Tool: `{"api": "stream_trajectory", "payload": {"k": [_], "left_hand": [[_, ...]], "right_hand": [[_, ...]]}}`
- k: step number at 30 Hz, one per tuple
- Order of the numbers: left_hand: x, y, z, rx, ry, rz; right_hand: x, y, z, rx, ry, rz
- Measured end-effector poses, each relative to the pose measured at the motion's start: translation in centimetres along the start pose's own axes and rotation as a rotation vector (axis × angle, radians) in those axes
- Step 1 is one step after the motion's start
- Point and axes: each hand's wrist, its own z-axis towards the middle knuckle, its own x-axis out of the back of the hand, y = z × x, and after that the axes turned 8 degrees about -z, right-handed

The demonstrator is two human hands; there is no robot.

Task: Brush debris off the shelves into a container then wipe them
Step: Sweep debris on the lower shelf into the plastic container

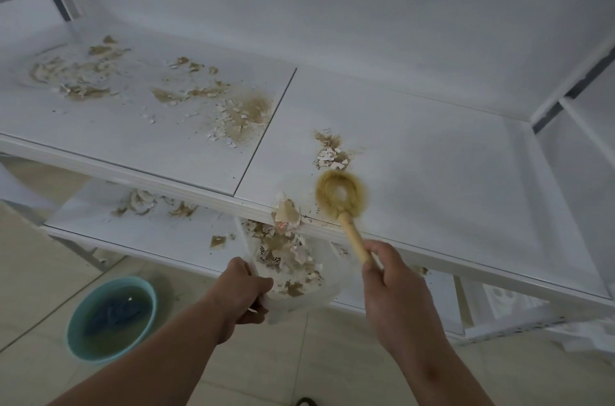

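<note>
At the upper shelf edge, right hand grips the brush; left hand clutches the container below. Brushing step underway; next, sweep remaining debris over the edge.

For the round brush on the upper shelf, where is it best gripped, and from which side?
Grip the brush by the bare wooden handle's near end, as the right hand does, coming from the shelf's front edge. The handle slants back toward the person while the bristle head rests on the shelf, so the near end is the free, graspable part.
</note>
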Motion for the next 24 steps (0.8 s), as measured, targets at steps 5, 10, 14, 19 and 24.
{"api": "stream_trajectory", "payload": {"k": [5, 10, 14, 19, 24], "left_hand": [[0.4, -0.1, 0.0, 0.004, -0.008, -0.009], [0.5, -0.3, 0.1, 0.007, -0.022, -0.010], [0.3, -0.1, 0.1, 0.003, -0.052, 0.006], [-0.9, 0.1, 0.2, 0.009, -0.090, 0.018], [-1.4, 0.0, 0.7, 0.010, -0.099, 0.036]], "right_hand": [[-1.5, -3.0, 3.1, 0.091, -0.071, -0.005], [-2.0, -2.6, 2.2, 0.140, -0.143, -0.108], [-1.3, -0.2, 0.2, 0.131, -0.140, -0.136], [0.4, 2.2, -0.6, 0.035, -0.004, -0.009], [0.7, 3.9, 2.1, -0.139, 0.082, -0.049]]}}
